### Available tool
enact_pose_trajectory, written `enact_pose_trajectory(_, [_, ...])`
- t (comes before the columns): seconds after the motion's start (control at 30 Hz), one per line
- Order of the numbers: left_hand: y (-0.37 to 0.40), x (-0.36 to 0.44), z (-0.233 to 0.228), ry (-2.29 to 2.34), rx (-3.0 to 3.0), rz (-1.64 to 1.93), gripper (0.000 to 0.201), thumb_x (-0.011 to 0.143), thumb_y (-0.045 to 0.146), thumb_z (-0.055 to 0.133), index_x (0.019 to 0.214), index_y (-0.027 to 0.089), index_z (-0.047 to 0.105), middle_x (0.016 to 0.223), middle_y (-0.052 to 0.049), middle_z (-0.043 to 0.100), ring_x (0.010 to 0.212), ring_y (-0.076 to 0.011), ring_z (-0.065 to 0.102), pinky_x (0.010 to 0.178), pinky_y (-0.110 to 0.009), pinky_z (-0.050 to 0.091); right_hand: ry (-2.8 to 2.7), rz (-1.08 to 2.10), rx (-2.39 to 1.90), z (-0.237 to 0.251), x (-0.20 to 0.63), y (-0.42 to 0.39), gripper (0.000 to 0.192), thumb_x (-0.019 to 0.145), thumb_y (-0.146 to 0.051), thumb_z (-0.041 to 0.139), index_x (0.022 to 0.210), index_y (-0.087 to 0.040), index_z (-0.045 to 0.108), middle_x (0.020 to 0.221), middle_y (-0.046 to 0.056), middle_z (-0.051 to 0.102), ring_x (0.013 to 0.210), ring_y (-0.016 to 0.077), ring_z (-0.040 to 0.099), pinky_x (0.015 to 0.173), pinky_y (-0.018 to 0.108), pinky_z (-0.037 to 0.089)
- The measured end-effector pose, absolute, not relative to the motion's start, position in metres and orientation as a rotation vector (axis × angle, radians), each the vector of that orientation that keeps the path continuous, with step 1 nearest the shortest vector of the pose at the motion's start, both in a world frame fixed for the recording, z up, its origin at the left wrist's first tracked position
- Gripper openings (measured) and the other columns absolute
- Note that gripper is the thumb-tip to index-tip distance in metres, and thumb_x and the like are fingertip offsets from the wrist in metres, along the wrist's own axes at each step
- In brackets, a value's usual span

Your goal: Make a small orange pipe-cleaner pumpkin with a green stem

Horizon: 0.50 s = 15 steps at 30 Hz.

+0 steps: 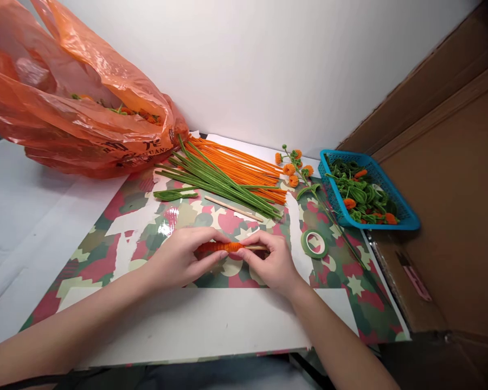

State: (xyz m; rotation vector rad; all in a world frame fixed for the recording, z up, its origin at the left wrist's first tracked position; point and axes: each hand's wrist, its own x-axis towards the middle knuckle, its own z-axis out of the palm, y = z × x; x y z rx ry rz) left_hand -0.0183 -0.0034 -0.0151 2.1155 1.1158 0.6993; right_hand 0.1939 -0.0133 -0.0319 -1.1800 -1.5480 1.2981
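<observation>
My left hand (183,257) and my right hand (270,260) meet just above the table, both pinching a thin wooden stick (255,247) with an orange pipe cleaner (222,247) coiled tightly around it. The left fingers grip the orange coil. The right fingers hold the bare end of the stick. Behind them lie a bundle of green pipe cleaners (219,181) and a bundle of orange pipe cleaners (244,165). A second wooden stick (233,208) rests loose in front of the bundles.
A camouflage-patterned sheet (117,238) covers the table. An orange plastic bag (73,108) bulges at the back left. A blue basket (406,219) of green and orange pieces stands at the right, beside a finished flower stem (296,168) and a green tape roll (314,244). Cardboard (451,189) walls the right side.
</observation>
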Motion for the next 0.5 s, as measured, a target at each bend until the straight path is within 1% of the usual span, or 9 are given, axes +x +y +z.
enact_pose_trajectory(0.1, [-0.004,-0.017,-0.011,1.141,2.031,0.664,0.022,0.091,0.035,0.054,0.095,0.021,0.071,0.074,0.001,0.072,0.059,-0.0105,0.059,0.054,-0.019,0.041,-1.613,1.188,-1.171,-0.034,0.194,-0.013,0.008,0.079,-0.025,0.071,0.082,-0.019,0.067,0.078,0.004,0.074,0.065,0.0170,0.071,0.058,0.026,0.056])
enact_pose_trajectory(0.2, [-0.003,-0.018,-0.015,1.136,2.050,0.545,0.026,0.093,0.038,0.050,0.090,0.021,0.070,0.065,0.003,0.067,0.054,-0.0104,0.056,0.050,-0.019,0.038,-1.703,1.092,-1.123,-0.037,0.195,-0.013,0.006,0.081,-0.025,0.069,0.085,-0.020,0.069,0.078,0.004,0.072,0.062,0.0141,0.066,0.053,0.024,0.052])
enact_pose_trajectory(0.3, [-0.003,-0.019,-0.024,1.131,2.217,0.527,0.031,0.094,0.036,0.044,0.082,0.019,0.066,0.060,0.002,0.063,0.050,-0.0106,0.052,0.048,-0.020,0.035,-1.716,1.086,-1.092,-0.039,0.195,-0.014,0.006,0.083,-0.025,0.066,0.086,-0.020,0.068,0.078,0.004,0.072,0.065,0.0149,0.067,0.053,0.023,0.051])
enact_pose_trajectory(0.4, [-0.005,-0.020,-0.030,1.147,2.401,0.604,0.031,0.096,0.034,0.038,0.083,0.019,0.063,0.065,0.000,0.065,0.051,-0.0115,0.054,0.048,-0.021,0.033,-1.682,1.150,-1.092,-0.038,0.195,-0.015,0.007,0.085,-0.026,0.065,0.088,-0.020,0.066,0.080,0.005,0.073,0.070,0.0170,0.070,0.056,0.025,0.053])
enact_pose_trajectory(0.5, [-0.008,-0.019,-0.032,1.168,2.516,0.624,0.031,0.097,0.030,0.036,0.082,0.020,0.061,0.064,0.001,0.064,0.049,-0.0119,0.053,0.045,-0.022,0.029,-1.665,1.185,-1.097,-0.038,0.196,-0.016,0.008,0.085,-0.028,0.065,0.088,-0.020,0.065,0.080,0.005,0.073,0.071,0.0179,0.071,0.058,0.026,0.055])
